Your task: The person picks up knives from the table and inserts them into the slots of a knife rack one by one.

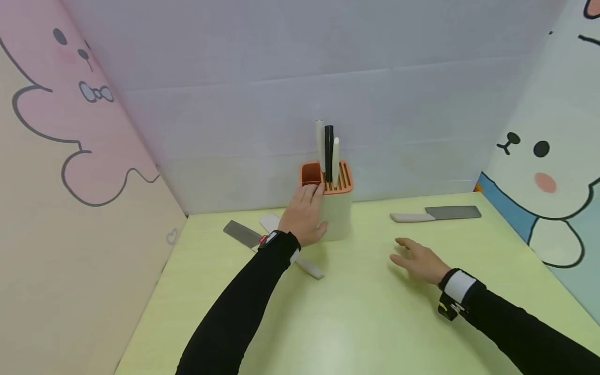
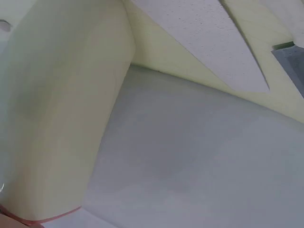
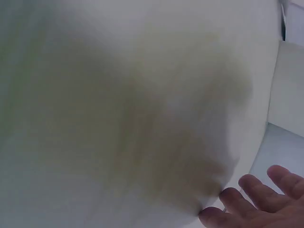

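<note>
A pale knife block [image 1: 338, 219] with an orange slotted top stands against the back wall. Two white handles [image 1: 335, 159] and a black handle [image 1: 329, 151] rise from its slots. My left hand [image 1: 302, 217] rests on the block's left front, fingers extended to the orange rim and thumb across the front face. In the left wrist view the block's wall [image 2: 71, 104] fills the left side, beside a white blade [image 2: 209, 40]. My right hand [image 1: 422, 261] hovers over the table with loosely bent fingers [image 3: 256, 192], holding nothing.
On the right lies a cleaver with a grey blade [image 1: 453, 212] and white handle [image 1: 412, 217]. Left of the block, another grey blade [image 1: 241, 233] lies near a white-bladed knife, whose white handle [image 1: 310, 269] shows past my left wrist. Printed walls [image 1: 553, 208] flank the yellow table [image 1: 347, 323].
</note>
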`<state>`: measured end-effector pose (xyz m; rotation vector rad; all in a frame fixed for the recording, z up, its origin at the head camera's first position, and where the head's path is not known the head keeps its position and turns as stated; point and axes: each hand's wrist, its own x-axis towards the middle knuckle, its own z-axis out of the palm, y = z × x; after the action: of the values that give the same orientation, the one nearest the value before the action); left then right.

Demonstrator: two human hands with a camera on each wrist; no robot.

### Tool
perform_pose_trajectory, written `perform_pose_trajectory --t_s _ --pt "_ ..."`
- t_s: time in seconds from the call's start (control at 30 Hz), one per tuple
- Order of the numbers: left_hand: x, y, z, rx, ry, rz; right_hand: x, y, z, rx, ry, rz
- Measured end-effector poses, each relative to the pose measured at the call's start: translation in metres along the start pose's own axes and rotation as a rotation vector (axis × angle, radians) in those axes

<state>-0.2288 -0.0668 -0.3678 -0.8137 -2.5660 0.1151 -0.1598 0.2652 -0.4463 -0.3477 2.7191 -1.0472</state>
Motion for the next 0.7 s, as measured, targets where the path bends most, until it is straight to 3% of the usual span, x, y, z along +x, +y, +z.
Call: perform_pose_trajectory --t_s 0.13,0.27,0.5,0.6,0.7 --pt "-0.024 -0.011 -0.004 -0.092 0.078 -0.006 -0.017 0.012 0.006 -0.086 -0.027 0.000" --pt "-0.052 -0.024 -0.005 -0.162 0.075 -0.038 -0.025 0.016 0.012 -0.136 -0.024 -0.015" --pt "-0.100 -0.051 0.008 -0.196 -0.031 -0.104 -0.029 0.014 0.016 -0.182 -0.013 -0.040" --pt "-0.117 -0.053 0.014 -0.228 -0.111 -0.132 -0.028 0.011 0.016 -0.191 -0.019 -0.050" --pt "-0.126 -0.048 0.021 -0.266 -0.190 -0.111 -0.028 0.009 0.017 -0.200 -0.029 -0.051"
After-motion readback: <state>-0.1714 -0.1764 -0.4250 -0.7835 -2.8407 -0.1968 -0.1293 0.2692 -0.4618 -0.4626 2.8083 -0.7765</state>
